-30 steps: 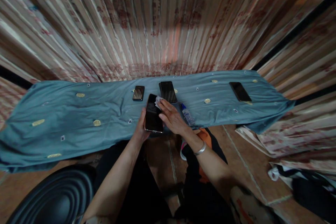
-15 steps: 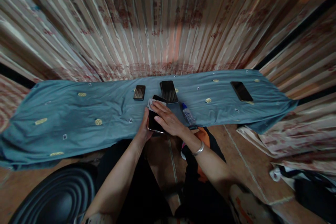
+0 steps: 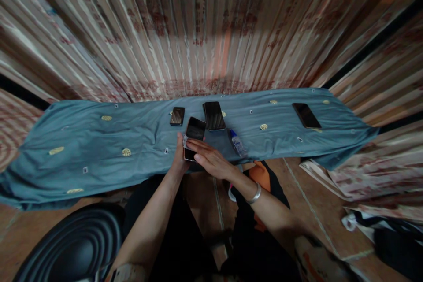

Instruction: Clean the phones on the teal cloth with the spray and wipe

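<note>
A black smartphone (image 3: 195, 128) is held along its left side by my left hand (image 3: 180, 158), near the front edge of the cloth-covered table. Across the middle of its screen my right hand (image 3: 211, 157) presses a pale wipe (image 3: 185, 141), fingers stretched out together over it. Much of the wipe is hidden under those fingers. Just beyond, a larger dark phone (image 3: 214, 116) lies on the cloth, with a small phone (image 3: 177, 116) to its left. Right of my right hand lies a clear bottle with a blue cap (image 3: 238, 144).
The table wears a blue-green patterned cloth (image 3: 99, 141). Another dark phone (image 3: 306, 115) lies toward its right end. A pleated curtain (image 3: 211, 31) hangs behind. At lower left is a black ridged round object (image 3: 72, 246); on the tiled floor at right are dark and white items (image 3: 396, 246).
My right hand has slid the wipe down the phone toward me, uncovering the upper screen. My left hand still holds the phone. The view has shifted slightly.
</note>
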A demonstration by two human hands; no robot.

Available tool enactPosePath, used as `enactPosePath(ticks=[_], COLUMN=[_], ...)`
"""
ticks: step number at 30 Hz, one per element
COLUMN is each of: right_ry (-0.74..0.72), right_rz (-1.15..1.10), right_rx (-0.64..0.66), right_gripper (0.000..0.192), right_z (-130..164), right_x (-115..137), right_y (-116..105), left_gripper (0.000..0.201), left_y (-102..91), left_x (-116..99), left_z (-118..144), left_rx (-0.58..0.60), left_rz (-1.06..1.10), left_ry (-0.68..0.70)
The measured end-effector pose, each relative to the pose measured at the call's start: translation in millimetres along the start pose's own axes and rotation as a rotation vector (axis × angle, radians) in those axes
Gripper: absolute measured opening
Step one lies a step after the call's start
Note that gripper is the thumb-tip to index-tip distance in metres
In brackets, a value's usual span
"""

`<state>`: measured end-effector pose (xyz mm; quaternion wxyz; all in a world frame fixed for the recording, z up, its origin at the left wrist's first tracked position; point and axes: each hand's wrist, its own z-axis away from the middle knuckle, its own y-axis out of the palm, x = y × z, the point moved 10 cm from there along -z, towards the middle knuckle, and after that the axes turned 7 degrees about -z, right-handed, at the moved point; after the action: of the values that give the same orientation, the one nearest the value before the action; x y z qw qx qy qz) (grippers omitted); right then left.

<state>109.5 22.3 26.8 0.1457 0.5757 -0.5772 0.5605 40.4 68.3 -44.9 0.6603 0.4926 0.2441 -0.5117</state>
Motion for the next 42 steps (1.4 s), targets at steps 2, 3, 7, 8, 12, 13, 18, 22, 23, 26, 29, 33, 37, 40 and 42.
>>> enactPosePath(ticks=[2, 3, 7, 8, 12, 13, 18, 22, 23, 26, 29, 33, 37, 40, 42], right_ry=[-0.004, -0.01, -0.058, -0.073, -0.103, -0.098, -0.037, -0.001, 0.004, 0.011, 0.004, -0.019, -0.066, -0.108, -0.131], right_rz=[-0.013, -0.02, -0.052, -0.058, -0.058, -0.051, 0.011, 0.043, 0.049, 0.066, 0.077, 0.069, 0.052, 0.042, 0.037], right_rx=[0.016, 0.024, 0.042, 0.045, 0.039, 0.033, -0.006, -0.047, -0.056, -0.078, -0.094, -0.095, -0.09, -0.115, -0.141], right_gripper=[0.058, 0.058, 0.056, 0.056, 0.057, 0.057, 0.058, 0.056, 0.056, 0.056, 0.054, 0.053, 0.049, 0.045, 0.044], right_z=[2, 3, 7, 9, 13, 14, 19, 20, 20, 19, 18, 17, 18, 20, 22], right_x=[5, 7, 16, 18, 18, 16, 0, -13, -15, -21, -23, -18, -7, -1, 2], right_y=[2, 2, 5, 6, 4, 3, -5, -11, -12, -16, -18, -16, -13, -12, -13], left_gripper=[0.073, 0.074, 0.073, 0.071, 0.066, 0.065, 0.057, 0.051, 0.05, 0.044, 0.041, 0.045, 0.045, 0.047, 0.049], left_y=[0.1, 0.1, -3.0, -4.7, -14.7, -17.2, -20.0, -12.0, -9.1, -1.3, 7.6, 17.2, 14.5, 13.7, 13.5], left_x=[-1, -2, -2, -2, -6, -8, -14, -10, -8, -2, 0, -1, -6, -3, -2], left_z=[0, 0, -3, -4, -9, -10, -15, -13, -12, -7, -3, 0, -1, -4, -6], left_rx=[0.003, 0.005, 0.009, 0.009, -0.018, -0.027, -0.025, -0.011, -0.011, -0.038, -0.047, -0.045, -0.114, -0.124, -0.119], left_rz=[0.014, 0.027, 0.069, 0.077, 0.117, 0.126, 0.145, 0.155, 0.165, 0.202, 0.232, 0.235, 0.205, 0.212, 0.243], left_ry=[-0.012, -0.019, -0.063, -0.07, -0.019, 0.007, 0.111, 0.117, 0.108, 0.083, 0.083, 0.065, 0.059, 0.007, 0.001])
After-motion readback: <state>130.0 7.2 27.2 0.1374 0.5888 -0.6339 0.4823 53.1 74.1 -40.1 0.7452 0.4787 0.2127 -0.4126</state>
